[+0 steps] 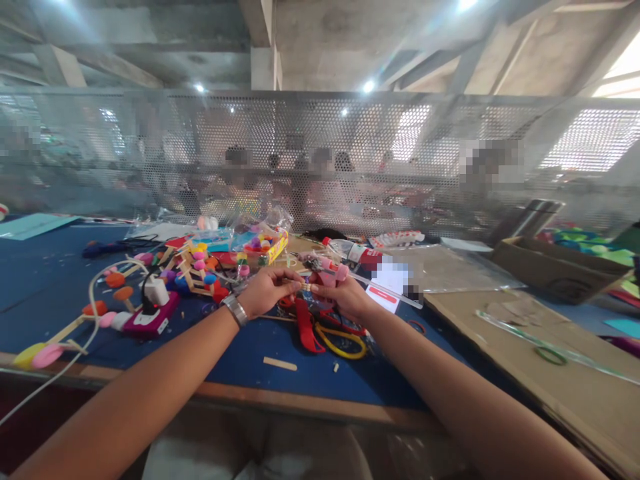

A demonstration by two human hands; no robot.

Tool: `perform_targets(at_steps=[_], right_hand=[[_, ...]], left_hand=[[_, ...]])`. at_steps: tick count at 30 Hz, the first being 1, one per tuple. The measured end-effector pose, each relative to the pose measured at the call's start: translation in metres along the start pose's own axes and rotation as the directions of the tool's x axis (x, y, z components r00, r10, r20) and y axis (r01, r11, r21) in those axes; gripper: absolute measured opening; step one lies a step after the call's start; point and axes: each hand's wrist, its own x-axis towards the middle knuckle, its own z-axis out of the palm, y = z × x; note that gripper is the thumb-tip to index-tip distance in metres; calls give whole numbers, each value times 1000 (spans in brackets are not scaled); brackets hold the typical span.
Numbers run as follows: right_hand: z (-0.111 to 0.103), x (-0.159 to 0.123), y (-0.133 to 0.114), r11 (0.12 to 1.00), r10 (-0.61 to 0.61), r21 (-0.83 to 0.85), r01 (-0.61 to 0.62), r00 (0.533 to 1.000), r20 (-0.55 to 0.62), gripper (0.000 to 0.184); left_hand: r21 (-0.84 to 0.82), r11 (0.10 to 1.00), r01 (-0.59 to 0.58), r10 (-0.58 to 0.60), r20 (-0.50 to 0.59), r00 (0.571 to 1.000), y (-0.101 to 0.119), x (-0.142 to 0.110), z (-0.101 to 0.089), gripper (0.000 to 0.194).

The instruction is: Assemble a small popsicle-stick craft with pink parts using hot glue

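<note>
My left hand (267,291), with a metal watch on its wrist, is closed in a pinch above the blue table. My right hand (345,297) meets it fingertip to fingertip, also pinching. Between them is a small pale piece (306,287), too small to name. Just behind my right fingers is a pink tool (330,268) that looks like a glue gun, a clear stick (395,291) reaching right from it. Whether my right hand also grips it, I cannot tell. Below lie a red handle (306,328) and a yellow loop (345,341). A craft stick (280,363) lies nearer the edge.
Left stand a purple power strip (153,317) with a white plug and cable, and craft-stick pieces with coloured pompoms (197,267). A bottle (353,252) lies behind my hands, near a lit phone (383,297). Cardboard (500,340) and an open box (560,270) are right.
</note>
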Motion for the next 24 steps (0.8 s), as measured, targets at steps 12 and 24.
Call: perform_targets(at_steps=[12,24], right_hand=[[-1,0,1,1000,-2,13,3,1000,-5,44],[1,-1,0,999,7,37,-7,1000,-5,45]], left_hand=[[-7,1000,8,-8,-6,1000,2,0,1,40],[-29,999,31,-31,3,1000,0,0,2,38]])
